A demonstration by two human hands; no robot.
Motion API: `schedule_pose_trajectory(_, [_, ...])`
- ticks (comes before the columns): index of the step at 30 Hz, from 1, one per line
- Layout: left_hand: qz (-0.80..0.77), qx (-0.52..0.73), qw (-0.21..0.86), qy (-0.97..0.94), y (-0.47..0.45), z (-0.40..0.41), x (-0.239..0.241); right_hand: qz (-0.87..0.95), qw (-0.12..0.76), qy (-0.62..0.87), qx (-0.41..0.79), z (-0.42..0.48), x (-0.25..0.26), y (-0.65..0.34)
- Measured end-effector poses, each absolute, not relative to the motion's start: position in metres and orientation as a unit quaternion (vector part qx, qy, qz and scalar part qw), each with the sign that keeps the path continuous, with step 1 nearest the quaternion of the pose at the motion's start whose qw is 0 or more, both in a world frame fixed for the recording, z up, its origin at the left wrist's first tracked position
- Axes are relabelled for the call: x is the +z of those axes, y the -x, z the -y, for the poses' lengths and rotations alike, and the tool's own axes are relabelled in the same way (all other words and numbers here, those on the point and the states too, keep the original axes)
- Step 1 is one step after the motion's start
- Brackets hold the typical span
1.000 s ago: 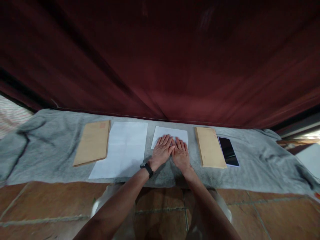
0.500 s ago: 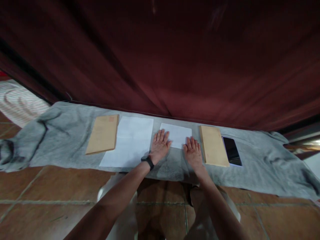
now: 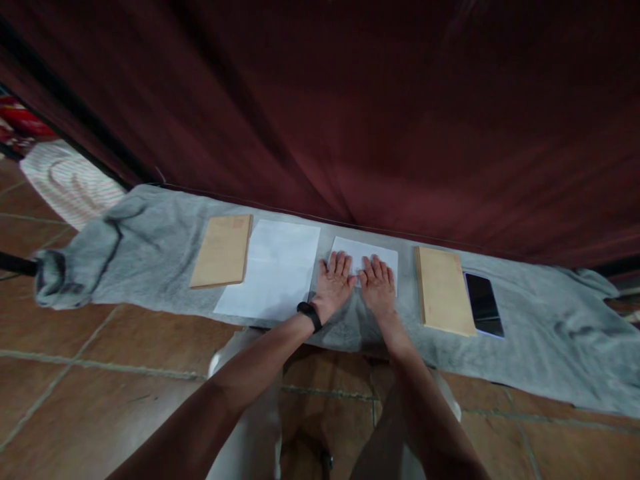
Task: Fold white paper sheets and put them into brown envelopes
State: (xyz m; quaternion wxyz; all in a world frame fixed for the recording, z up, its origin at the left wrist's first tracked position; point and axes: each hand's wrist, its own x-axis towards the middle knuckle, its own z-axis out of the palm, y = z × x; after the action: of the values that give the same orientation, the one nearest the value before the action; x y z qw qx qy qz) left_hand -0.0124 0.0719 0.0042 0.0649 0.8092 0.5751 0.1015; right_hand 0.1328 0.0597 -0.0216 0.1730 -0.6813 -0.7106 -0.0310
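Observation:
A small white sheet of folded-looking paper [image 3: 367,249] lies flat on the grey cloth. My left hand [image 3: 334,283] rests palm down on its left part, fingers spread, with a black band on the wrist. Flat on the middle of the same paper is my right hand [image 3: 378,284], fingers stretched out and thumb close to the left thumb. Both hands cover much of the paper's lower half. Left of my left hand is a stack of larger white paper [image 3: 283,267]. Brown envelopes [image 3: 223,252] overlap that stack's left edge.
More brown envelopes [image 3: 445,290] lie to the right, beside a dark-screened phone [image 3: 484,305]. Grey cloth [image 3: 150,260] covers the long narrow surface. A dark red curtain [image 3: 320,120] hangs behind it. Striped fabric [image 3: 73,183] is at far left, above the tiled floor [image 3: 165,347].
My right hand has moved left and up onto the small paper, closer to my left hand. The left hand also reaches slightly further onto it. The whole view has shifted a little.

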Motion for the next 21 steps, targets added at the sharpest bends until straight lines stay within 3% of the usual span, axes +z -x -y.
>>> schedule_pose_trajectory(12, [-0.590, 0.152, 0.099, -0.787, 0.020, -0.073, 0.019, 0.664, 0.152, 0.729, -0.067, -0.050, -0.027, -0.179])
schedule_pose_trajectory(21, [-0.668, 0.307, 0.345, -0.583, 0.047, -0.129, 0.012, 0.648, 0.149, 0.745, -0.056, -0.051, -0.022, -0.173])
